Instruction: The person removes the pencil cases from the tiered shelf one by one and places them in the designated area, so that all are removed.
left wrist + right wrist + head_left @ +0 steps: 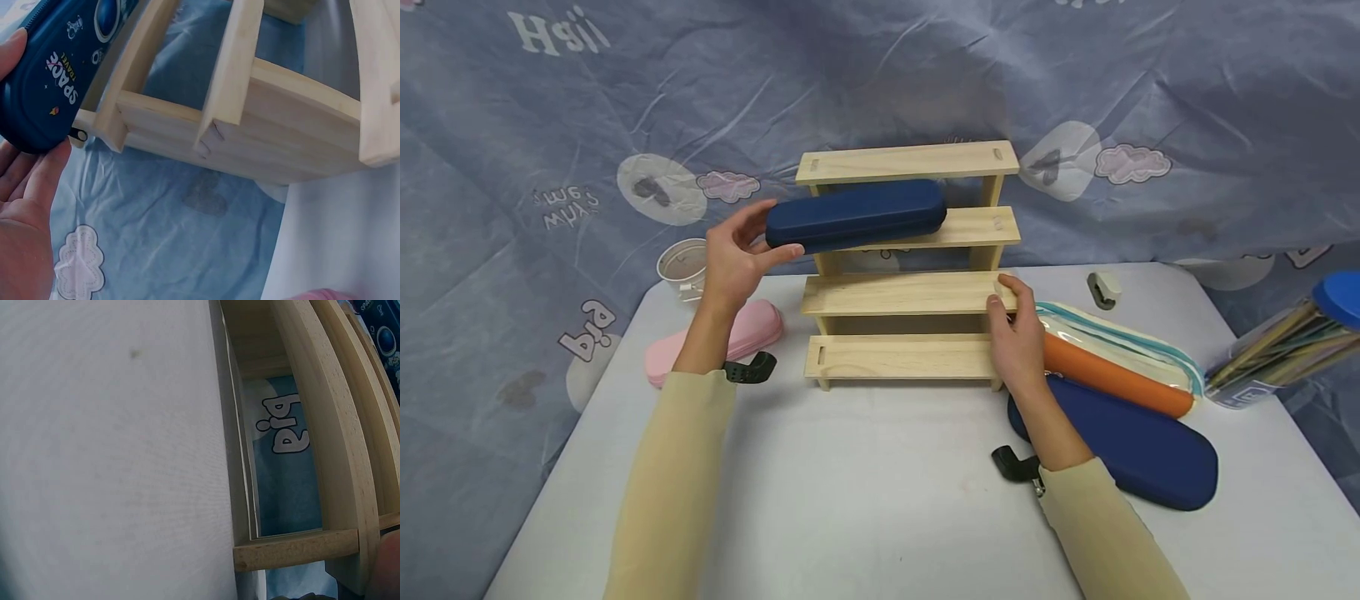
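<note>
My left hand (733, 258) grips one end of a dark blue zippered pencil case (857, 217), thumb along the near side. The left wrist view shows "SPACE TRAVEL" lettering on the case (69, 75). It is held up in front of the upper tiers of a stepped wooden rack (910, 293), overlapping the second board from the top. At the rack's right side my right hand (1018, 337) holds the end of the third board, its fingers over the edge. In the right wrist view only a bit of that hand shows, beside the rack's boards (337, 425).
Left of the rack lie a pink case (756, 325) and a white tin (683, 262). To the right are a clear-and-orange pouch (1120, 375), another navy case (1142, 442), a small white-and-dark object (1105, 290) and a blue-lidded jar of sticks (1277, 350). A patterned cloth hangs behind.
</note>
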Motion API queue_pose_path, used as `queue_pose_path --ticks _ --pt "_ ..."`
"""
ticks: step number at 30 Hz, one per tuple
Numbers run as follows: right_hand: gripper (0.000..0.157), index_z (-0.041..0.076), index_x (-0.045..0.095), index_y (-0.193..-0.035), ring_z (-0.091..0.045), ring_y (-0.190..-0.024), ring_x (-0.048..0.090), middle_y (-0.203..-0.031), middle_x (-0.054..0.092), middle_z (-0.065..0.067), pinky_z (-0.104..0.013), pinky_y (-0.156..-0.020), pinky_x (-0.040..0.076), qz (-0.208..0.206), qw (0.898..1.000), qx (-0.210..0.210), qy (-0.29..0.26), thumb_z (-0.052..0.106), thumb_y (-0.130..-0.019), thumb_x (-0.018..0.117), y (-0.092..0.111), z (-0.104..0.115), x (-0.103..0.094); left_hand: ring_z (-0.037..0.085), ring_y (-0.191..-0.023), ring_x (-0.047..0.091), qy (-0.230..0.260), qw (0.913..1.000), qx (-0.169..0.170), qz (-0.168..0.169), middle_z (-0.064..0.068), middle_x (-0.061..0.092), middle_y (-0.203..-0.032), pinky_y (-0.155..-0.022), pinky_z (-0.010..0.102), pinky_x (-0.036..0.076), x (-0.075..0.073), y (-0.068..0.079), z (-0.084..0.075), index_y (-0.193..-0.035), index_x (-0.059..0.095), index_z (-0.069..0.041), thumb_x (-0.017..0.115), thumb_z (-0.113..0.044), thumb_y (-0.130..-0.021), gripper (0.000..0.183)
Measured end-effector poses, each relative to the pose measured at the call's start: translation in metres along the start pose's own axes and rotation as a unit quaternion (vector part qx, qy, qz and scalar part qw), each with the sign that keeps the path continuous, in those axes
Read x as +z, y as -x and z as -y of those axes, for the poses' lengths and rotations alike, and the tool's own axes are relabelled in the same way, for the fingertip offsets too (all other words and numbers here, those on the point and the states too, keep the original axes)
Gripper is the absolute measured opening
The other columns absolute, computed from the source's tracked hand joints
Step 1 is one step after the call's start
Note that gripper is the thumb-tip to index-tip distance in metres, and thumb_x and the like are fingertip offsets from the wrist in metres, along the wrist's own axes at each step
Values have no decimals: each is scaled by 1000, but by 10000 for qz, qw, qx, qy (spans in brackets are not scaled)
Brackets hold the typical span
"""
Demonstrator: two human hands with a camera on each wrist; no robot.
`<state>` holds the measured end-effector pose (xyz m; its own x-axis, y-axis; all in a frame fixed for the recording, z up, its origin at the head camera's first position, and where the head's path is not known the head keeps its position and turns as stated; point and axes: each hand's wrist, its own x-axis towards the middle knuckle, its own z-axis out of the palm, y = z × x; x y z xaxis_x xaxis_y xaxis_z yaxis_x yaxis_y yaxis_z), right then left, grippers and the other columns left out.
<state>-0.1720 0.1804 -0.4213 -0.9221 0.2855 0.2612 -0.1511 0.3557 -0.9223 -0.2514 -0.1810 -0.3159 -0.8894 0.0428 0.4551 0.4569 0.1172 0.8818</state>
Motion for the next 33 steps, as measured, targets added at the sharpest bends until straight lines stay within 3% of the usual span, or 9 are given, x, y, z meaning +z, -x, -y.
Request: queue_pose_path --ticks 15,33 --pt "46 30 43 -142 -27 -117 51 -142 45 -4 -45 -91 40 -12 10000 38 59 47 -99 45 -1 -2 0 27 -104 60 375 9992 123 -77 16 63 -115 -86 33 52 -11 20 8 -127 62 -6 86 1 -67 65" --pt "47 28 44 -141 -26 -120 50 -144 44 -2 -45 -93 40 -42 10000 -46 68 47 -99 46 -1 -1 1 29 -106 59 322 9986 214 -356 17 62 -118 -86 30 52 -33 47 10 -127 62 -5 85 4 -67 64"
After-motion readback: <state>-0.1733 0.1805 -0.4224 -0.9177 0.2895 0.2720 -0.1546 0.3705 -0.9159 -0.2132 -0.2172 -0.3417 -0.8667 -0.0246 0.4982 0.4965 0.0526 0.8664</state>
